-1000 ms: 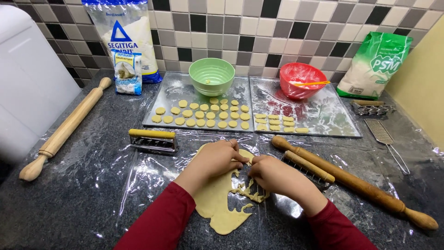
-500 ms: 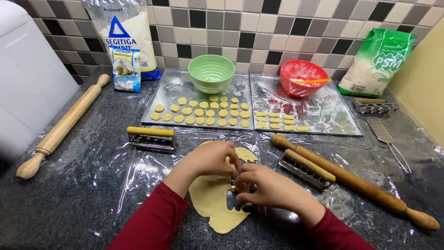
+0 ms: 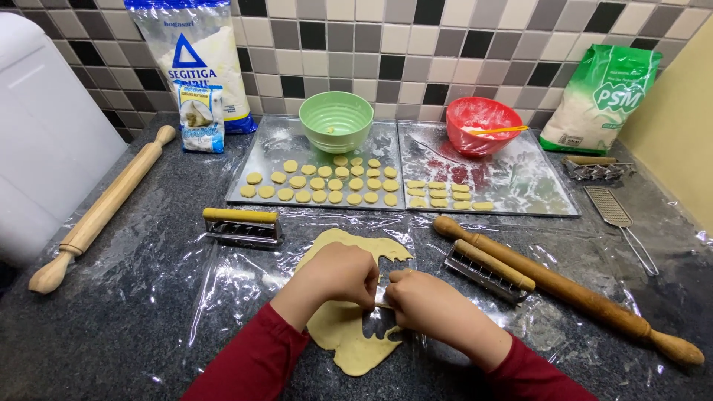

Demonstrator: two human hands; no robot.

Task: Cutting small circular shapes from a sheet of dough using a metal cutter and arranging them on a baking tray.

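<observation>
My left hand (image 3: 338, 276) and my right hand (image 3: 431, 301) meet over the rolled-out sheet of pale dough (image 3: 349, 334), which lies on the clear plastic film (image 3: 223, 289) spread across the dark counter (image 3: 111, 327), near me and in the middle. Both hands are curled, fingertips pinched together on a small piece at the ragged cut edge of the dough; whether a cutter sits between them I cannot tell. Just left of the dough, a little farther off, lies a wooden-handled metal cutter (image 3: 243, 224), and just right of it a second one (image 3: 489, 269) rests beside the long rolling pin (image 3: 572, 293) running off to the near right. Another rolling pin (image 3: 100, 212) lies on the far left. Beyond the dough, the left baking tray (image 3: 260, 152) holds rows of small round dough discs (image 3: 327, 184) and a green bowl (image 3: 336, 120); the right tray (image 3: 535, 186) carries a few oblong pieces (image 3: 438, 194) and a red bowl (image 3: 477, 125).
</observation>
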